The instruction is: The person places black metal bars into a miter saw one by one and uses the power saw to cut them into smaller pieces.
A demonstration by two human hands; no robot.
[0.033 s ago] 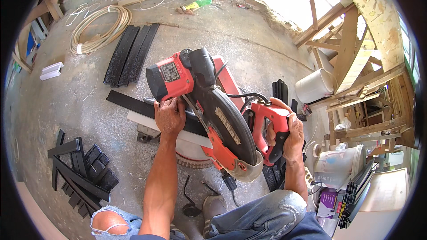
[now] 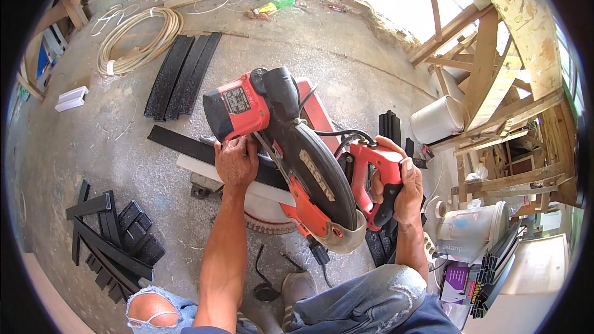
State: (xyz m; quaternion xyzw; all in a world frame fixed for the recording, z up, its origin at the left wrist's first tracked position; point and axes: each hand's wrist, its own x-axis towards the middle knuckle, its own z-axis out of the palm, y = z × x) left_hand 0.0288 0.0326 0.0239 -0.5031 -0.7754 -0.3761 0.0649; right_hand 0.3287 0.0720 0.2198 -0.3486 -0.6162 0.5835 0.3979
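Note:
A red and black miter saw [image 2: 309,161] stands on the floor in front of me, its round black blade guard tilted across the middle. My right hand [image 2: 405,188] is wrapped round the saw's red and black handle [image 2: 378,176]. A long black profile bar [image 2: 179,143] lies across the saw's base, beside a white strip [image 2: 198,166]. Under the motor housing, my left hand [image 2: 235,164] is closed on the black bar, with its fingertips partly hidden by the motor. The cutting edge of the blade is hidden by the guard.
Short black offcuts [image 2: 114,235] are heaped at the left. Longer black bars [image 2: 179,77] lie beyond the saw, near a coiled hose [image 2: 139,40]. White buckets [image 2: 436,119], wooden framing [image 2: 489,74] and a power strip [image 2: 429,248] stand or lie at the right. My shoe [image 2: 298,291] is close to the saw.

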